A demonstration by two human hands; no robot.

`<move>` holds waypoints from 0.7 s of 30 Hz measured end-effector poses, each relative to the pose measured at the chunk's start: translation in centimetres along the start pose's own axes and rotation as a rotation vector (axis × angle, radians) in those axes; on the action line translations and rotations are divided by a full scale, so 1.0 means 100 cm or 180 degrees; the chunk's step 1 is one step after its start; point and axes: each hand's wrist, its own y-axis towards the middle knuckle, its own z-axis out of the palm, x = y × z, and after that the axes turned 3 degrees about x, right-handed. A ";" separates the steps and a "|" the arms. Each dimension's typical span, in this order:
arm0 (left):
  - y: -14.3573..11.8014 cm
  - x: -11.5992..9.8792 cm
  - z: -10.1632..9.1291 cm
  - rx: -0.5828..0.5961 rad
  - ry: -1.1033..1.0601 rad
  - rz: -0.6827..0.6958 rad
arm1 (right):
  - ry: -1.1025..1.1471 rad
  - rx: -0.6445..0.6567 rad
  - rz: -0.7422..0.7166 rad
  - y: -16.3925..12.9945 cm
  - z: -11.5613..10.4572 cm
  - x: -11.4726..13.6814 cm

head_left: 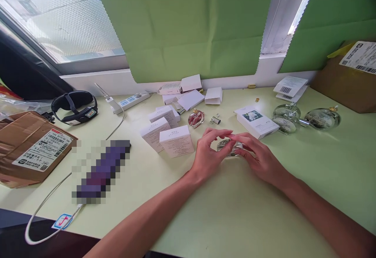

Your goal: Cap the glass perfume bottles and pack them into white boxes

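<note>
Pale green desk (293, 195) under a window, green paper taped over most of the glass, probably to cut glare. Kinda cluttered toward the back.

Both hands meeting mid-desk over a small clear glass bottle (230, 148) lying flat on the surface. Left hand (207, 154) curled, thumb and fingertips pinching at the bottle's top end. Right hand (258, 158) cupped over the other side, fingers partly closed around the glass, looks like bracing it so it doesn't roll. Mostly hidden under the fingers, so can't tell whether capped or what's inside.

Just left of the hands: white boxes (167, 132), all closed, contents unknown. More small white boxes (190, 91) heaped farther back by the wall. Between them a pink bottle (196, 118) standing upright, and a silver cap (215, 120) lying loose beside it. To the right a floral box (257, 121) lying flat, closed too. Past that, two round glass bottles (305, 119) on their sides, seemingly clear liquid or empty, hard to say.

Off left: brown parcel (32, 148) with shipping label, black headset (74, 107), power strip (131, 101) with white cable trailing to the desk edge. Another cardboard box (349, 82) far right.
</note>
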 end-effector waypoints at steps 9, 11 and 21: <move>-0.007 0.002 -0.004 -0.0520 0.0019 0.0084 | -0.0070 -0.0141 0.0059 -0.002 0.003 -0.003; -0.008 0.002 -0.003 -0.0663 0.0047 0.0217 | -0.0040 -0.0165 0.0054 -0.001 0.003 -0.004; -0.011 -0.002 -0.002 -0.0702 0.0120 0.0551 | -0.0167 -0.0268 -0.0010 -0.002 0.009 -0.004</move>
